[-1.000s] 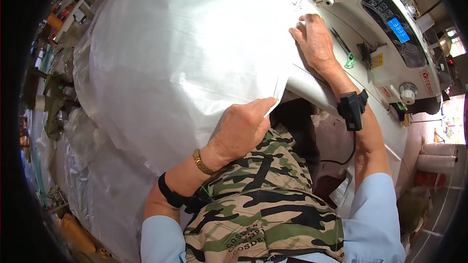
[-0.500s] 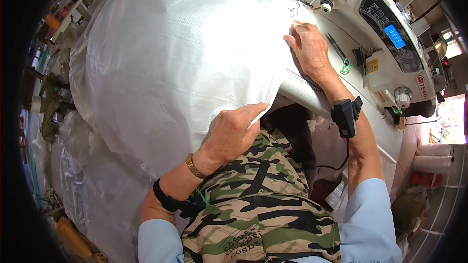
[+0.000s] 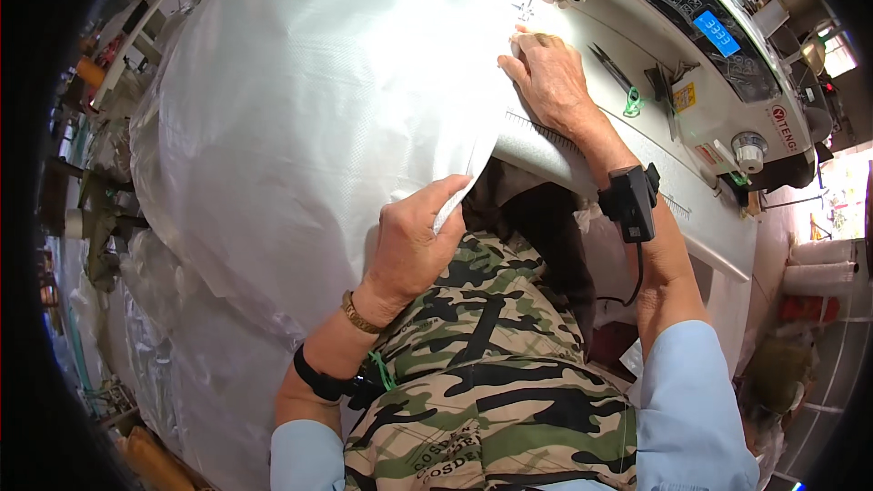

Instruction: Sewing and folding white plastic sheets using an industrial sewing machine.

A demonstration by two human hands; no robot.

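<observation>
A large white woven plastic sheet (image 3: 300, 109) spreads across the sewing machine's bed and down to my left. My left hand (image 3: 414, 232) is closed on its near edge, with a folded strip of the hem standing between thumb and fingers. Higher up the same edge, my right hand (image 3: 552, 77) grips the sheet with bent fingers, close to the needle area (image 3: 526, 11) under a bright light. The fingertips' exact hold there is washed out by glare. Beside that hand lie thread snips (image 3: 611, 68) with a green loop.
The white sewing machine head (image 3: 700, 118), with a lit blue display (image 3: 717, 33) and a dial (image 3: 749, 153), stands at the upper right. A ruler scale (image 3: 543, 130) runs along the bed's front edge. Crumpled clear plastic (image 3: 150, 273) hangs at the left. White rolls (image 3: 818, 264) lie at the far right.
My left hand has drawn a little nearer and to the left, its fingers curling more around the hem. The machine and right hand appear shifted left and slightly up in the picture.
</observation>
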